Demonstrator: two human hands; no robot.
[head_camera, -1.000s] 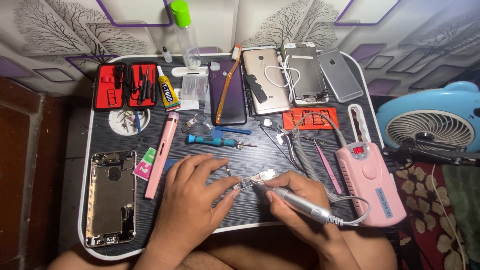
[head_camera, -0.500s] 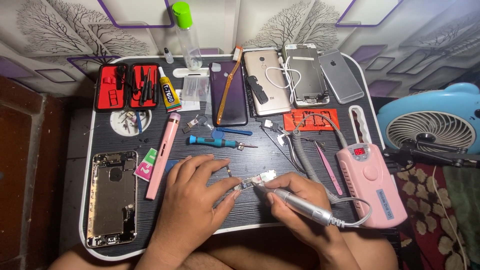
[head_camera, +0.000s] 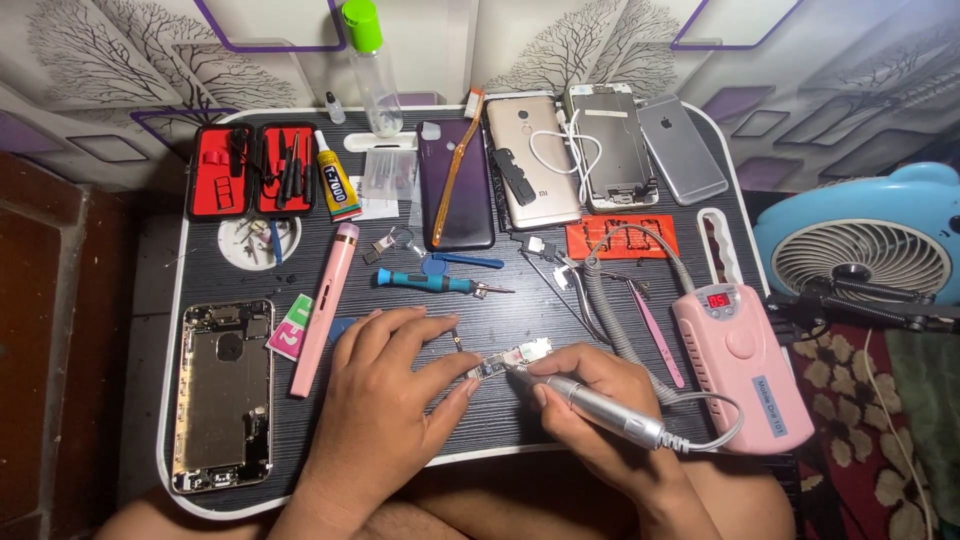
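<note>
My left hand (head_camera: 385, 400) rests palm down on the black lap table (head_camera: 520, 320), its fingertips pinning a small circuit board (head_camera: 508, 361). My right hand (head_camera: 590, 410) grips a silver rotary drill handpiece (head_camera: 600, 405) like a pen, its tip touching the board. A grey coiled cord (head_camera: 610, 310) runs from the handpiece to a pink drill control box (head_camera: 740, 365) with a red display at the right.
A gutted phone frame (head_camera: 222, 390) lies at the left, beside a pink pen-shaped tool (head_camera: 325, 305). A blue screwdriver (head_camera: 430, 283), tweezers (head_camera: 655, 330), red tool case (head_camera: 250, 170), glue tube (head_camera: 335, 187), several phones (head_camera: 535, 160) and a bottle (head_camera: 372, 70) fill the back. A blue fan (head_camera: 865, 250) stands to the right.
</note>
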